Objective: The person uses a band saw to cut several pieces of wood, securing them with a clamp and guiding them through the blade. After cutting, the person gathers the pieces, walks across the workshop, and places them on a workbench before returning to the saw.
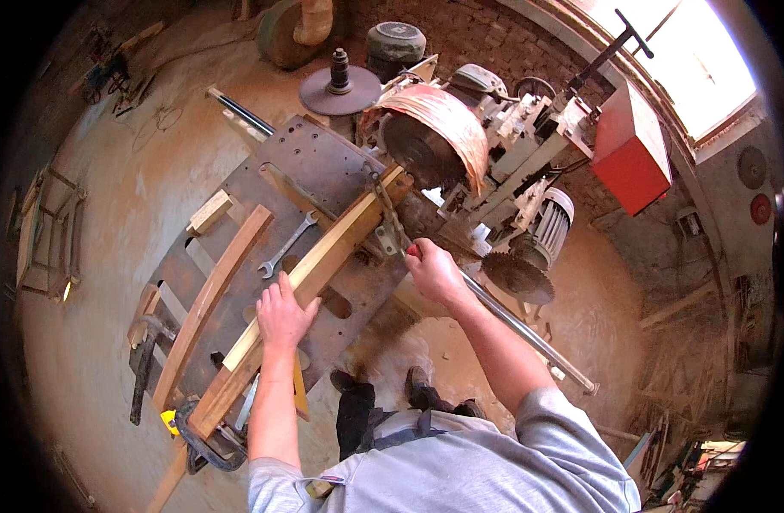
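My left hand (282,312) lies flat on a long, slightly curved wooden piece (323,261) that runs diagonally across the metal saw table (310,162). The far end of this piece reaches the guarded circular saw blade (426,145). My right hand (434,272) is closed around a red-tipped handle (411,250) beside a long steel rod (516,323) at the table's right edge. A second curved wooden piece (208,299) lies parallel to the left, untouched.
A spanner (285,248) and a small wood block (210,211) rest on the table. A clamp (205,445) grips the near end of the wood. A loose saw blade (517,276), an electric motor (550,222) and a red box (629,147) sit right. Sawdust covers the floor.
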Tool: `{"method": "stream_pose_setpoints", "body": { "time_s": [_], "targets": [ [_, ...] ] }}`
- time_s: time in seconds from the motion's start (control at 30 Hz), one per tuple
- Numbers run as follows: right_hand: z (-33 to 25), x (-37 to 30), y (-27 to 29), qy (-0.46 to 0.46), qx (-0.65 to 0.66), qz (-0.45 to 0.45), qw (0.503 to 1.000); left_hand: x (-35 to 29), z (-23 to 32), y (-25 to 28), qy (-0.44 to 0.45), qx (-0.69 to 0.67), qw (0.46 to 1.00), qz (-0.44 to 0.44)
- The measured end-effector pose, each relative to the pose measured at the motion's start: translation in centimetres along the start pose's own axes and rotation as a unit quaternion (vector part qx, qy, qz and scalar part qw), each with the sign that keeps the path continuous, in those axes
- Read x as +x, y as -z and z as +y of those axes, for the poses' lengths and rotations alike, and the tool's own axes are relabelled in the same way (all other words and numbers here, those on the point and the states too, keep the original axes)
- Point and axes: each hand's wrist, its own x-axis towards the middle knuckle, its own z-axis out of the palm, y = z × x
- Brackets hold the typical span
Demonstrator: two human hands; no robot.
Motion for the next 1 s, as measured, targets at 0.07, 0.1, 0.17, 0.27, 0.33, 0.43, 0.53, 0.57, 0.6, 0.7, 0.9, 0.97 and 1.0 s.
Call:
{"method": "stream_pose_setpoints", "body": {
  "time_s": [0.07, 0.1, 0.17, 0.27, 0.33, 0.43, 0.53, 0.57, 0.6, 0.7, 0.9, 0.97, 1.0],
  "targets": [
    [0.2, 0.5, 0.1, 0.009, -0.026, -0.015, 1.000, 0.2, 0.1, -0.2, 0.010, -0.006, 1.000, -0.009],
    [0.5, 0.7, -0.2, 0.022, -0.030, 0.006, 0.999, 0.1, 0.2, -0.2, 0.010, -0.008, 1.000, -0.008],
    [1.3, 1.3, -0.5, 0.026, -0.028, 0.015, 0.999, 0.2, 0.4, -0.4, 0.010, -0.015, 1.000, -0.006],
    [0.6, 2.2, -0.7, 0.038, -0.010, 0.021, 0.999, 0.8, -0.1, -1.0, 0.016, -0.005, 1.000, -0.001],
    [1.1, 2.2, -0.8, 0.043, -0.001, 0.018, 0.999, 0.6, 0.1, -1.1, 0.018, 0.007, 1.000, -0.003],
    [2.2, 2.9, -1.2, 0.070, -0.002, 0.023, 0.997, 0.5, 0.3, -1.1, 0.015, 0.021, 1.000, 0.016],
    [2.1, 3.5, -1.8, 0.076, 0.001, 0.029, 0.997, 0.7, 0.1, -1.2, 0.018, 0.027, 0.999, 0.022],
    [1.9, 3.6, -1.9, 0.070, 0.005, 0.027, 0.997, 0.9, 0.0, -1.4, 0.021, 0.031, 0.999, 0.022],
    [1.6, 3.7, -2.0, 0.063, 0.012, 0.020, 0.998, 1.0, -0.2, -1.4, 0.025, 0.039, 0.999, 0.018],
    [1.8, 3.3, -2.0, 0.062, 0.014, 0.007, 0.998, 0.5, -0.1, -2.0, 0.028, 0.046, 0.998, 0.022],
    [2.6, 3.7, -2.7, 0.088, 0.013, -0.003, 0.996, 0.2, -0.3, -3.2, 0.029, 0.073, 0.996, 0.050],
    [2.8, 4.2, -2.5, 0.101, 0.009, -0.001, 0.995, 0.6, -0.3, -3.6, 0.024, 0.073, 0.994, 0.072],
    [3.0, 4.2, -2.6, 0.101, 0.004, -0.006, 0.995, 0.4, -0.2, -3.8, 0.024, 0.073, 0.994, 0.073]
  ]
}}
